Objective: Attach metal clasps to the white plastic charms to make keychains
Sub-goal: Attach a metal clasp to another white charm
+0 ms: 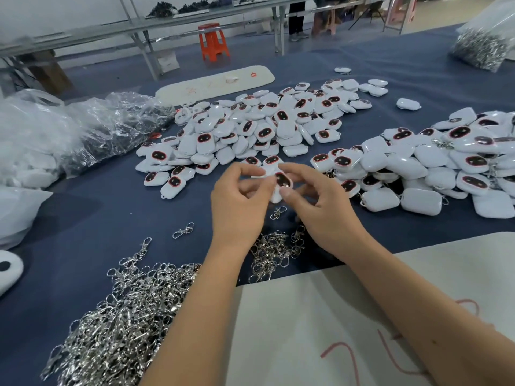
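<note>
The fingers (287, 190) of both hands are curled together on one white charm (281, 181), held above the blue counter (111, 207): the left hand (239, 201) pinches its left side, the right hand (323, 207) its right. A metal clasp (277, 212) dangles just below. Loose clasps (122, 316) lie heaped nearby; unclipped charms (250, 129) are piled beyond.

White charm (282, 181) between both hands' fingers (288, 192)

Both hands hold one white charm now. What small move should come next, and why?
Probably the left hand should let go and pick a loose clasp lying just below the held charm. The right hand already pinches the charm, and no clasp can be seen on it yet.
</note>
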A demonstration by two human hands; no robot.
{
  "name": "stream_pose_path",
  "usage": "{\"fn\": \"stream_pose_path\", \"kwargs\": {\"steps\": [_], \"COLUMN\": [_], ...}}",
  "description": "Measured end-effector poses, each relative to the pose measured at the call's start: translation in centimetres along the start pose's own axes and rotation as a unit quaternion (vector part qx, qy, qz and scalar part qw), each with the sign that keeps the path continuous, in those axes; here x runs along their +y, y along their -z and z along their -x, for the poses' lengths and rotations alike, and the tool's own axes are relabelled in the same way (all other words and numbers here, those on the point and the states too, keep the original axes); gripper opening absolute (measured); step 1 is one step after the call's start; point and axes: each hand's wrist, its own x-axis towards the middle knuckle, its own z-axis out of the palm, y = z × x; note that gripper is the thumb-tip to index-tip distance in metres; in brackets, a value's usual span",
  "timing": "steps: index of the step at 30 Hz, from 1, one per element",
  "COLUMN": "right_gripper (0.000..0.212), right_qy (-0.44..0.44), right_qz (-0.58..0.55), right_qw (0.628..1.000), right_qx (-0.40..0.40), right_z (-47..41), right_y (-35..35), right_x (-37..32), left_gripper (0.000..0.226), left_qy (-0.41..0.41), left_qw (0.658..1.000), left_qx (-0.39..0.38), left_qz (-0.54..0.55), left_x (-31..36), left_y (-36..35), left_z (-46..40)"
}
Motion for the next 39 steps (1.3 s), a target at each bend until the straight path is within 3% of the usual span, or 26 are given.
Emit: {"fn": "stream_pose_path", "kwargs": {"steps": [3,5,6,8,10,12,14,16,19,22,25,27,31,34,36,39], "right_gripper": [0.028,0.027,0.026,0.022,0.018,0.016,0.017,0.017,0.004,0.027,0.007,0.011,0.019,0.016,0.01,0.014], "right_qy": [-0.008,-0.028,-0.039,-0.067,-0.096,-0.109,-0.113,-0.114,-0.116,-0.079,-0.019,0.0,-0.006,-0.013,-0.007,0.021], "right_qz": [-0.06,-0.097,-0.1,-0.106,-0.124,-0.149,-0.174,-0.181,-0.173,-0.114,-0.011,0.019,0.026,0.023,0.042,0.081], "right_qw": [0.998,0.995,0.994,0.99,0.982,0.976,0.973,0.973,0.975,0.988,0.999,1.0,1.0,0.999,0.997,0.99], "right_qx": [-0.009,0.011,0.028,0.065,0.104,0.115,0.102,0.089,0.08,0.072,0.028,-0.005,0.001,0.033,0.06,0.11], "right_z": [-0.2,-0.3,-0.3,-0.5,-0.7,-0.9,-0.9,-0.8,-0.8,-0.6,-0.3,-0.2,-0.1,0.0,0.1,0.2], "right_y": [0.4,0.6,0.7,0.7,0.7,0.8,0.9,1.0,1.0,1.0,0.7,0.5,0.6,0.6,0.4,0.7], "right_x": [0.2,0.4,0.6,0.8,0.9,0.9,0.8,0.6,0.4,0.7,0.4,0.1,-0.2,-0.2,-0.2,-0.3], "left_gripper": [0.006,0.013,0.015,0.017,0.018,0.025,0.023,0.018,0.019,0.016,0.01,0.01,0.012,0.017,0.019,0.019], "left_qy": [0.055,0.1,0.103,0.059,0.028,0.031,0.013,0.002,-0.011,0.016,0.046,0.061,0.063,0.013,-0.003,0.01], "left_qw": [0.992,0.982,0.985,0.996,0.961,0.918,0.895,0.904,0.939,0.987,0.992,0.988,0.986,0.997,0.999,0.997], "left_qx": [-0.026,0.007,0.031,0.052,0.002,-0.092,-0.145,-0.152,-0.104,-0.085,-0.107,-0.106,-0.071,-0.039,-0.038,-0.061], "left_qz": [0.112,0.161,0.136,-0.052,-0.274,-0.385,-0.421,-0.401,-0.329,-0.138,0.038,0.098,0.136,0.065,0.024,0.049], "left_x": [0.3,0.6,0.6,0.2,-0.1,0.0,0.0,0.1,-0.3,-0.3,-0.1,-0.1,-0.4,-0.6,-0.6,-0.4], "left_y": [-0.9,-1.4,-1.5,-1.3,-0.6,-0.3,-0.5,-0.8,-0.7,-0.2,0.1,0.2,0.4,0.3,0.2,0.1], "left_z": [0.3,0.6,0.7,0.6,0.6,0.5,0.4,0.4,0.4,0.0,-0.4,-0.4,-0.3,-0.3,-0.4,-0.3]}}
